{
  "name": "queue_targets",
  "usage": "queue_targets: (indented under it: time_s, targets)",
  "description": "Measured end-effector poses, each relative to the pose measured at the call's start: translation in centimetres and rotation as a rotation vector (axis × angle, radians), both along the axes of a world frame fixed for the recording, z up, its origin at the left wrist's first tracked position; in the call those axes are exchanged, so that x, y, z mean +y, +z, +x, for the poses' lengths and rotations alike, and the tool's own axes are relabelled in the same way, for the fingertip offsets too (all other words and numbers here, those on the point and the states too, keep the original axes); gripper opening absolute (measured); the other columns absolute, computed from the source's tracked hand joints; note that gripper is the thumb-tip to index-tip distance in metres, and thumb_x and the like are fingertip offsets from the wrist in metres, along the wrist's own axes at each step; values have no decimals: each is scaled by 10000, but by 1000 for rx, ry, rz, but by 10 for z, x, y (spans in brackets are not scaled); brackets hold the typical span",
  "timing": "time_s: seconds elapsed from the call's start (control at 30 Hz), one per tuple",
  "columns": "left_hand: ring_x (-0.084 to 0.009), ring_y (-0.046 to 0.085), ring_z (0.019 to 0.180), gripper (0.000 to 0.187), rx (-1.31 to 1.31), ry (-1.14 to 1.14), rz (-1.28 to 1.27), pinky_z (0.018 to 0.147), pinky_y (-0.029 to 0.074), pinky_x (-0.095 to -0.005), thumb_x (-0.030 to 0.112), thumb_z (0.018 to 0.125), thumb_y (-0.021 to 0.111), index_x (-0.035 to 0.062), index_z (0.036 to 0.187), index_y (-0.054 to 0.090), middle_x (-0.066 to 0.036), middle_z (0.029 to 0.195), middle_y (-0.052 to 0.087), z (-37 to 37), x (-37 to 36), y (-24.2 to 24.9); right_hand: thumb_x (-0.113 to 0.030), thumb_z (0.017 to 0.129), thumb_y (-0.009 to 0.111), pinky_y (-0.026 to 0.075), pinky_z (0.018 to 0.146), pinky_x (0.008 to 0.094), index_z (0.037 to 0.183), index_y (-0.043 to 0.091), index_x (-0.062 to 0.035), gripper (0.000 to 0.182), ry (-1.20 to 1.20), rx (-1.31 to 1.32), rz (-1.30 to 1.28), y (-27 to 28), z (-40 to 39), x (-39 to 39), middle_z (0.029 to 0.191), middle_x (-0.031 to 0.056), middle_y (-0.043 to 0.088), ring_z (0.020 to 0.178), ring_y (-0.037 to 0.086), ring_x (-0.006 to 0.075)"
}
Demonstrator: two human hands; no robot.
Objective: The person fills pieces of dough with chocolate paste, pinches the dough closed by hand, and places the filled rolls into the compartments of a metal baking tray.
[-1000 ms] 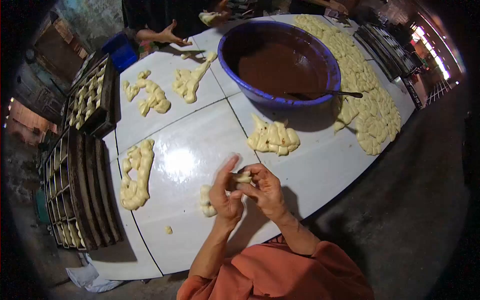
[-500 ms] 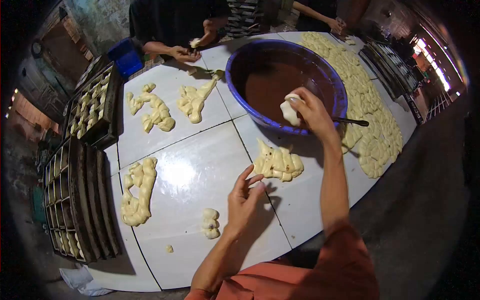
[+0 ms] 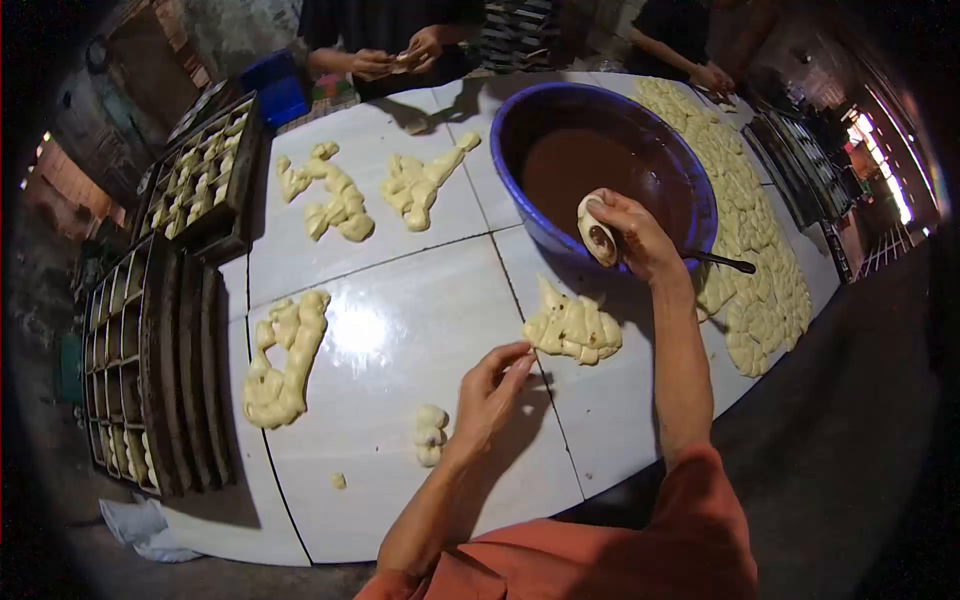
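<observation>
My right hand grips a flattened piece of dough at the near rim of a blue basin; brown filling shows in the hollow of the dough. The basin holds a smooth brown filling, and a dark handle sticks out over its rim. Lower down, the thumb and forefinger of my left hand come together at the left edge of a cluster of dough pieces, seeming to pinch it. Close to my left wrist lies a short row of filled dough balls.
More dough clusters lie on the white tiled table, with a broad spread of dough pieces at right. Stacked compartment trays stand at left. Across the table, a co-worker's hands hold dough; another person's hand is far right.
My right hand has turned the dough, so brown filling now shows in it. My left hand's fingers have closed at the dough cluster's edge. The co-worker's hands have come together.
</observation>
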State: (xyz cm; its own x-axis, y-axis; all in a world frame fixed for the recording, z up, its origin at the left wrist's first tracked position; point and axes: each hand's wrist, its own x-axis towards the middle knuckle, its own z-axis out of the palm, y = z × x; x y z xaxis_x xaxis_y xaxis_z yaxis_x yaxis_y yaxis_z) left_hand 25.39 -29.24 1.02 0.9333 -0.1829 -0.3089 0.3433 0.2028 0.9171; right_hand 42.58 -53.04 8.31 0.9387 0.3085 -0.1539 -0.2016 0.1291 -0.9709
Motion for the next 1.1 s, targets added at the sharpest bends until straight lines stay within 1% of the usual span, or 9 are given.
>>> queue_targets:
  time_s: [0.17, 0.3, 0.37, 0.47, 0.5, 0.63, 0.77, 0.93, 1.1]
  targets:
    - [-222, 582, 1182, 528, -13, 43, -382, 971, 489, -383, 420, 1024, 482, 14, 1360, 518, -107, 1290, 603, 13, -25, 16, -194, 971, 615, 533, 570, 198, 1004, 572, -86, 121, -114, 56, 348, -12, -64, 62, 838, 1, 615, 694, 629, 71]
    - [-183, 600, 1127, 456, 116, 150, -551, 979, 488, -373, 383, 1010, 527, 35, 1305, 562, -61, 1179, 645, 3, -9, 3, -214, 997, 567, 512, 658, 182, 1063, 558, -87, 143, -122, 124, 304, -41, -112, 97, 899, -11, 600, 806, 611, 43]
    - [-148, 644, 989, 379, 107, 198, -508, 922, 526, -327, 307, 973, 620, 23, 1224, 609, -63, 1052, 678, -4, 11, -16, -178, 950, 609, 518, 790, 262, 1140, 538, -66, 232, -22, 134, 310, -47, -131, 99, 1067, 32, 593, 957, 595, 102]
    - [-139, 671, 885, 341, 141, 350, -390, 841, 565, -281, 225, 939, 678, -3, 1189, 631, -92, 1015, 690, -16, 34, -25, -63, 862, 688, 501, 938, 326, 1297, 496, -60, 476, 76, -186, -151, -54, -154, 112, 1175, 72, 564, 1114, 575, 188]
    - [-139, 674, 876, 340, 121, 367, -371, 827, 571, -276, 204, 930, 690, -11, 1187, 635, -95, 1009, 692, -18, 39, -27, -48, 843, 706, 521, 932, 344, 1374, 472, -84, 582, 32, -520, -431, -60, -155, 121, 1212, 104, 548, 1155, 567, 230]
    - [-100, 654, 825, 348, -8, 471, -267, 761, 542, -230, 150, 907, 718, -27, 1199, 654, -65, 991, 708, -26, 36, -19, -39, 849, 699, 567, 836, 360, 1308, 592, -66, 472, -91, -724, -682, -74, -173, 142, 1215, 133, 551, 1023, 641, 257]
    - [-120, 663, 864, 351, -225, 537, 13, 763, 529, -220, 165, 889, 744, -1, 1191, 673, -64, 988, 713, -22, 40, -28, -36, 895, 658, 549, 723, 329, 1110, 688, -28, 217, -214, -798, -649, -82, -176, 155, 974, 104, 642, 837, 672, 223]
    - [-95, 652, 833, 324, 36, 245, -132, 663, 541, -240, 268, 917, 713, 40, 1146, 692, -39, 948, 706, -14, 66, 11, -111, 899, 692, 510, 707, 279, 1069, 702, -29, 188, -53, -88, -145, -68, -175, 152, 993, 52, 669, 841, 620, 104]
    - [-143, 666, 836, 352, 83, 198, -134, 676, 558, -250, 263, 915, 704, 19, 1165, 667, -85, 1006, 695, -13, 77, 13, -81, 882, 716, 465, 722, 233, 1131, 683, -52, 253, 61, -378, -179, -70, -187, 143, 1066, 48, 634, 878, 595, 105]
